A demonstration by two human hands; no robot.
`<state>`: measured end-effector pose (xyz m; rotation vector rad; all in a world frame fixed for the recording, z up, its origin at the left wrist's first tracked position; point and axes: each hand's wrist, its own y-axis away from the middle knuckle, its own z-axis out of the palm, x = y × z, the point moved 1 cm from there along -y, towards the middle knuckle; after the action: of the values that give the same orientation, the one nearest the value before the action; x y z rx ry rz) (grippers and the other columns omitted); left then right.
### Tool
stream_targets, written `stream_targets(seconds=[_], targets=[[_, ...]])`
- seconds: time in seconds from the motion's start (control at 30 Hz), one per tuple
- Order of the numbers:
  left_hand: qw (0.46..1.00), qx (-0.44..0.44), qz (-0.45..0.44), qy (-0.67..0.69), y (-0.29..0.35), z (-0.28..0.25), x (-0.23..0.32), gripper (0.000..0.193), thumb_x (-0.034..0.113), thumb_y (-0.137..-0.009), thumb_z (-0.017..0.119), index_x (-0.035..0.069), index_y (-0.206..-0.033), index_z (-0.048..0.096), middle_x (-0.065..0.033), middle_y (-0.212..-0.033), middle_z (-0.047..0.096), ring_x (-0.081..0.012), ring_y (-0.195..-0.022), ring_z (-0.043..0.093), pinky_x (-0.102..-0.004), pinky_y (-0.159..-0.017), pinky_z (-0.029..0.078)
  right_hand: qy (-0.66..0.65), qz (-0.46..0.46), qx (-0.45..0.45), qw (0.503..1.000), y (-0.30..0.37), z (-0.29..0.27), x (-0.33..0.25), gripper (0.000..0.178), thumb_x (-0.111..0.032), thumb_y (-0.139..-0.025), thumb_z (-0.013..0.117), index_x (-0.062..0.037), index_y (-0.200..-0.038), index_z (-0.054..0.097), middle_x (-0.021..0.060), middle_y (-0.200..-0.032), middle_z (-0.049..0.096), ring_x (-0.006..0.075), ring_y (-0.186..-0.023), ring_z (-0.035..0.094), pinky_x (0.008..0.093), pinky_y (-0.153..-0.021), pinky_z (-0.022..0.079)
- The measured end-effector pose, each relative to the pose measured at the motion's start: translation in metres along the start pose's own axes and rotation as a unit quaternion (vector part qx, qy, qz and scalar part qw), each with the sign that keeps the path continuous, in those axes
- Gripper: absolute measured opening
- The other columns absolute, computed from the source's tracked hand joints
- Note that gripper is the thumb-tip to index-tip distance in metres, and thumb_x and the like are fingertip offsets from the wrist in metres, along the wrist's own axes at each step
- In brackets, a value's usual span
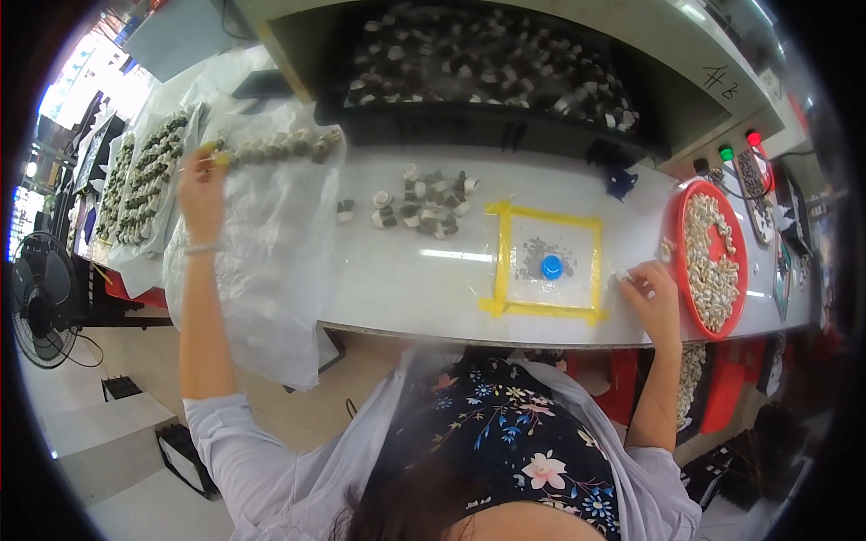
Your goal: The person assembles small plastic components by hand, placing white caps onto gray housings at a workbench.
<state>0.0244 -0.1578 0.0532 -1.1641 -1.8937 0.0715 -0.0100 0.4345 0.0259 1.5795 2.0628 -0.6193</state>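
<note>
My left hand (200, 180) is over the clear plastic sheet (257, 225), its fingers closed at the left end of a row of small grey-and-white cylindrical parts (284, 146). Yellow shows at those fingertips; I cannot tell whether it is a held thing or a finger cover. Beside the red basin (683, 270), my right hand (654, 287) rests low over the table with thumb and finger pinched together. Something small and whitish shows at their tips, too small to name. A blue cap (551, 266) and grey flakes (530, 252) lie inside a yellow-taped square (595, 279).
Loose grey-and-white parts (437, 203) lie mid-table. Shiny cream pieces (708, 270) fill part of the basin. Behind, a dark tray (406, 131) holds many parts under a shelf. More part rows (155, 180) stand far left, near a black fan (43, 298).
</note>
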Motion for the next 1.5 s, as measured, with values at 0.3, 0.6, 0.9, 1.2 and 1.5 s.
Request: stream_targets(seconds=[0.3,0.6,0.9,1.2,1.5], targets=[[0.914,-0.297,0.272,-0.047,0.117,0.069,0.124,0.025,0.002,-0.07,0.06,0.001,-0.095,0.056,-0.0141,-0.106,0.053,-0.0309,-0.094,0.053,-0.0379,-0.079,0.045,0.034,-0.049,0.035,0.998,0.001,0.004,-0.002,0.025,-0.003,-0.07,0.067,-0.0013,-0.094,0.062,0.0082,-0.085,0.059,0.0176,-0.071,0.058,0.028,-0.064,0.046],[0.9,-0.296,0.31,-0.085,0.13,0.074,0.133,0.022,-0.005,-0.069,0.053,-0.001,-0.09,0.054,-0.0171,-0.112,0.051,-0.0346,-0.092,0.052,-0.0394,-0.079,0.044,-0.007,-0.09,0.033,0.995,-0.008,0.011,-0.014,0.022,-0.002,-0.071,0.064,-0.0024,-0.093,0.063,0.0066,-0.081,0.059,0.016,-0.069,0.058,0.0266,-0.06,0.046],[0.919,-0.362,0.141,0.068,0.169,0.06,0.14,0.027,-0.009,-0.07,0.055,-0.001,-0.096,0.054,-0.0137,-0.096,0.054,-0.0251,-0.084,0.055,-0.0333,-0.07,0.047,-0.04,-0.226,-0.042,0.972,-0.027,0.03,-0.062,0.02,-0.001,-0.068,0.063,-0.0027,-0.088,0.065,0.0074,-0.081,0.058,0.0213,-0.071,0.057,0.03,-0.062,0.047],[0.707,-0.363,-0.258,0.549,0.212,0.076,0.161,0.025,-0.009,-0.077,0.057,-0.002,-0.101,0.056,-0.0084,-0.099,0.052,-0.0191,-0.081,0.059,-0.0292,-0.07,0.051,0.082,-0.32,-0.08,0.941,-0.037,0.04,-0.072,0.017,-0.005,-0.067,0.062,-0.0036,-0.084,0.063,0.0081,-0.077,0.056,0.0249,-0.073,0.055,0.0347,-0.064,0.046],[0.608,-0.366,-0.328,0.624,0.231,0.105,0.178,0.027,-0.004,-0.078,0.062,-0.004,-0.105,0.056,-0.0133,-0.092,0.062,-0.0226,-0.076,0.063,-0.0316,-0.07,0.053,0.058,-0.297,-0.086,0.949,-0.036,0.041,-0.073,0.019,-0.003,-0.068,0.063,-0.0031,-0.087,0.064,0.0082,-0.078,0.057,0.0238,-0.072,0.056,0.0327,-0.063,0.046]])
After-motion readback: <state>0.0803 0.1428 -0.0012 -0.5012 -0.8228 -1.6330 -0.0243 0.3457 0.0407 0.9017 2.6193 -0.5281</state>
